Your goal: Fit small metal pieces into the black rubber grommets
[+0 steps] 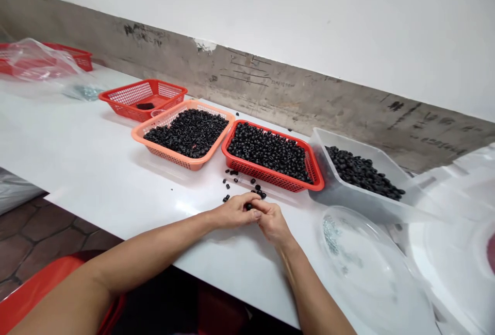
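My left hand (236, 211) and my right hand (271, 220) meet above the white table, fingers closed together. Between them shows a small round black part (248, 206), pinched by the fingertips; its exact kind is too small to make out. Just beyond my hands, several loose black parts (258, 188) lie on the tabletop. Behind these stands a red basket (266, 177) full of black ring-like parts (268, 152). To its left, an orange basket (170, 157) holds smaller black pieces (189, 131).
At right, a clear plastic bin (348, 203) holds larger black parts (359, 172). In front of it lies a clear round lid (371, 273) with small shiny pieces (331, 234). A red basket (127, 111) with one dark item and a plastic bag (42, 62) stand left. A wall (247, 69) runs behind.
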Motion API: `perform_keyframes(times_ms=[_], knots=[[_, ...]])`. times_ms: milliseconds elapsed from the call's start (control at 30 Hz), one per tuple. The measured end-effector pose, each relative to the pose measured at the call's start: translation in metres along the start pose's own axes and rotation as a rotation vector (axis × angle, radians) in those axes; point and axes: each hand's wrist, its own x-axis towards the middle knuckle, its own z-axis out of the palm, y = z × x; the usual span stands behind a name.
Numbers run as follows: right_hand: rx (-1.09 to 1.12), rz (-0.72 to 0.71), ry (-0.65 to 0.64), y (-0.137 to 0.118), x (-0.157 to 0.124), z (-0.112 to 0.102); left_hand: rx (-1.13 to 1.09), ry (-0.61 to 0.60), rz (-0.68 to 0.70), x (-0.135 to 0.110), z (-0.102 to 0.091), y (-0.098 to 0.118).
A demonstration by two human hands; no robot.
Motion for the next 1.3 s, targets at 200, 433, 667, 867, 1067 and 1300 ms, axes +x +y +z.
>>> perform_keyframes(times_ms=[200,433,667,867,1067,1300], knots=[[-0.165,0.024,0.088,-0.002,-0.001,0.008,-0.212,-0.141,0.036,0.003,-0.002,-0.001],[-0.238,0.034,0.135,-0.008,-0.004,0.013,-0.250,-0.169,0.027,0.003,-0.004,-0.001],[-0.282,0.054,0.156,-0.010,-0.004,0.015,-0.310,-0.145,-0.027,0.004,-0.003,-0.009],[-0.276,0.038,0.138,-0.012,-0.005,0.012,-0.273,-0.100,0.002,0.006,0.002,-0.014],[-0.321,0.089,0.180,0.004,-0.002,0.008,-0.217,-0.118,0.040,0.007,0.000,-0.014],[0.001,0.100,0.033,0.000,-0.001,-0.002,-0.388,-0.009,-0.100,0.009,0.000,-0.010]])
